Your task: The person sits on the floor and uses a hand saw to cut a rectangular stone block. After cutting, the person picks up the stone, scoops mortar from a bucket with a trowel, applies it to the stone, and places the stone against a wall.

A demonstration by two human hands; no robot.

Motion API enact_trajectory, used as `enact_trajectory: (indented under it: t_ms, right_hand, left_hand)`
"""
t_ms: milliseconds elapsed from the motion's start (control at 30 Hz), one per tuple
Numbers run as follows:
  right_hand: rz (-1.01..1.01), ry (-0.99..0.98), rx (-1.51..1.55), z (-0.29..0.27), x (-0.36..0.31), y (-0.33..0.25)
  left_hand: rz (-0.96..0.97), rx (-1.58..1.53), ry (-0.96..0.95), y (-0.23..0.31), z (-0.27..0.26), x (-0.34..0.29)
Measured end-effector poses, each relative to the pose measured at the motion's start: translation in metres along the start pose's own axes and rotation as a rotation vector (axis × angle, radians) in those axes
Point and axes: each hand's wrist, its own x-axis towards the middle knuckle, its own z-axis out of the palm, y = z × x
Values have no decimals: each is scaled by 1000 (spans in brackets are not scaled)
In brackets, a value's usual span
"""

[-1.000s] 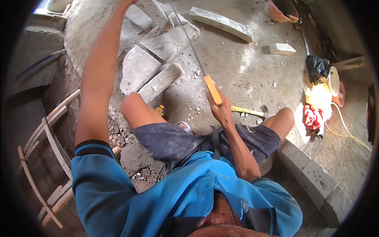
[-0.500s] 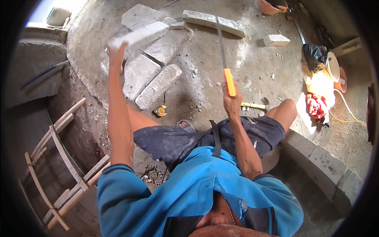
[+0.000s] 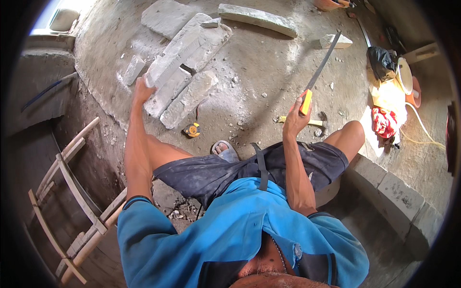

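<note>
My left hand [image 3: 143, 91] grips the near end of a long pale block [image 3: 174, 54], which lies slanting across flat slabs [image 3: 210, 54]. In my right hand [image 3: 295, 122] is a hand saw [image 3: 322, 65], held by its yellow and orange handle. Its blade points up and away to the right, apart from the block. A short chunk of block [image 3: 134, 70] lies on the ground just left of the long one. Nearer me rests another rough block [image 3: 189, 99]. A yellow and black tape measure [image 3: 192, 130] and a yellow-handled hammer [image 3: 307, 121] lie on the floor before my legs.
Farther off are a long block [image 3: 259, 20], a slab [image 3: 168, 19] and a small block [image 3: 335, 42]. A wooden ladder-like frame [image 3: 77, 187] stands at left. Bags, a red cloth [image 3: 384, 126] and buckets sit at right, beside a low block wall [image 3: 401, 197].
My left hand has come nearer, with the long block now turned steeper. The saw has swung to the right in my right hand. The short chunk now shows at left.
</note>
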Motion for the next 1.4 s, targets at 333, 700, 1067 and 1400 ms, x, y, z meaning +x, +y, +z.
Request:
enact_trajectory:
  t_ms: [333, 700, 1067, 1400]
  right_hand:
    - [-42, -54, -127, 8, -16, 8]
    - [822, -231, 456, -19, -73, -47]
    - [812, -150, 297, -59, -82, -57]
    - [181, -361, -12, -39, -41, -63]
  left_hand:
    - [-186, 524, 259, 79, 32, 10]
    - [685, 526, 171, 377, 183, 187]
    - [714, 931, 256, 416, 215, 233]
    - [1441, 1343, 399, 423, 65, 180]
